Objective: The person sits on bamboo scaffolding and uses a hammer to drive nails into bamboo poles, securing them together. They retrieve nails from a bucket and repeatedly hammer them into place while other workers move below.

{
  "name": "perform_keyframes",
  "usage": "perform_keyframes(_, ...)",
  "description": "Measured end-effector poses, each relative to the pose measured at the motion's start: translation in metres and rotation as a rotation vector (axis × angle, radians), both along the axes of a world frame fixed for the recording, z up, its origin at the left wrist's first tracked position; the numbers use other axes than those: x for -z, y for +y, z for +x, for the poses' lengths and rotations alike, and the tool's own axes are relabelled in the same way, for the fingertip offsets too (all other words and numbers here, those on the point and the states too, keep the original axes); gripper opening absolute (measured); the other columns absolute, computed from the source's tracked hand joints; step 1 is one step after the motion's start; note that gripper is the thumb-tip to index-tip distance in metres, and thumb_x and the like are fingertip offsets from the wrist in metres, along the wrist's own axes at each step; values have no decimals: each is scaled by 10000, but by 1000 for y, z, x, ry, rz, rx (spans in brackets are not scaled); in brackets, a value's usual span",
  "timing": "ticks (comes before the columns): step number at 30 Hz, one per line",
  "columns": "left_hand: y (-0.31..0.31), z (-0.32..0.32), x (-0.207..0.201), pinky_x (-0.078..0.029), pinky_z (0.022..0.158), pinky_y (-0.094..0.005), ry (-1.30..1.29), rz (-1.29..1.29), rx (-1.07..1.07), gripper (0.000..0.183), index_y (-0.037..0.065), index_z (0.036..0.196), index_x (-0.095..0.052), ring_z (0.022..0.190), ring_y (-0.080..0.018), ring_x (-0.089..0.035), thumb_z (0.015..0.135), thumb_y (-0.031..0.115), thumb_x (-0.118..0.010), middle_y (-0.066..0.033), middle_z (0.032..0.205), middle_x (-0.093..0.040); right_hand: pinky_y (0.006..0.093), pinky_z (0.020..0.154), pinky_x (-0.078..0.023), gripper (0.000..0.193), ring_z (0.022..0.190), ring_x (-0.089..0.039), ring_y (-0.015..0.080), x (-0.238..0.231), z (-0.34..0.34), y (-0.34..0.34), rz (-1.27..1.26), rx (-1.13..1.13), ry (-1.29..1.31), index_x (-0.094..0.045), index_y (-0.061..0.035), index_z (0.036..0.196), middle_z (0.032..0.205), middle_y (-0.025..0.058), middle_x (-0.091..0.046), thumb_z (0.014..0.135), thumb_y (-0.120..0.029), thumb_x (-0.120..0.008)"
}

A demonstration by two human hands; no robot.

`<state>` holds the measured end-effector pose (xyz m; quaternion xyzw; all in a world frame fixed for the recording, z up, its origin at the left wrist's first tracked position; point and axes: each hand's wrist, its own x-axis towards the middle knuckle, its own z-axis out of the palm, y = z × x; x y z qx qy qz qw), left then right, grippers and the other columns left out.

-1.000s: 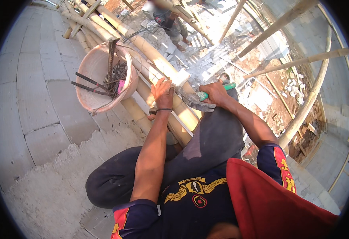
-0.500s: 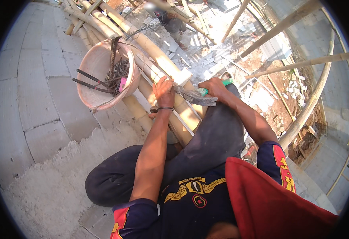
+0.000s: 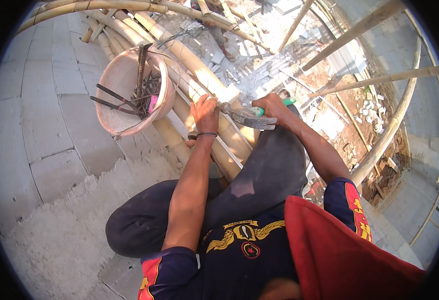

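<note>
My right hand (image 3: 274,108) is closed around the green handle of a claw hammer (image 3: 253,119). The hammer's dark metal head lies over the bamboo, its face close to my left fingers. Against the bamboo poles (image 3: 239,142) my left hand (image 3: 205,115) has its fingers curled and pressed together; what they pinch is hidden. Left of that hand stands a pale, dusty bucket (image 3: 122,72). In it are many nails (image 3: 152,84), a rusty metal bar (image 3: 142,65), a tool with two black handles (image 3: 114,102) and a pink item (image 3: 153,104).
Grey block masonry (image 3: 44,120) with rough mortar lies to the left. A long bamboo pole (image 3: 94,5) crosses the upper left. Slanting poles (image 3: 374,82) rise at right above rubble-strewn ground far below. Another person (image 3: 217,35) is down there, partly hidden by poles.
The long bamboo pole has come into view across the upper left. The hammer head has moved slightly right and up. My left hand has barely moved.
</note>
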<state>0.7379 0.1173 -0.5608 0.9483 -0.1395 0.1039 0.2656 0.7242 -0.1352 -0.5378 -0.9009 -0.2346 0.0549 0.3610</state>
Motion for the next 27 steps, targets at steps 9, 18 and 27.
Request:
perform_keyframes(9, 2, 0, 2, -274, 1084, -596, -17, 2, 22, 215, 144, 952, -703, 1209, -210, -542, 749, 74, -726, 7, 1032, -693, 480, 582, -473, 308, 661, -609, 401, 3, 3, -3, -35, -41, 78, -610, -76, 726, 642, 190, -609, 728, -362, -725)
perform_keyframes(18, 1, 1, -2, -288, 1074, -601, 53, 102, 20, 353, 160, 1068, -666, 1253, -241, -494, 735, 77, -746, -12, 1108, -633, 483, 622, -519, 269, 683, -647, 381, -8, -2, -6, -301, 33, 55, -640, -103, 785, 665, 161, -638, 701, -329, -760)
perform_keyframes(27, -11, -8, -30, -396, 955, -474, -27, 327, -447, 770, 90, 1216, -526, 1216, -274, -473, 608, 414, -871, -121, 1305, -481, 470, 625, -534, 226, 697, -670, 359, -1, -2, 16, -444, -19, 102, -689, -115, 849, 712, 147, -670, 727, -305, -708)
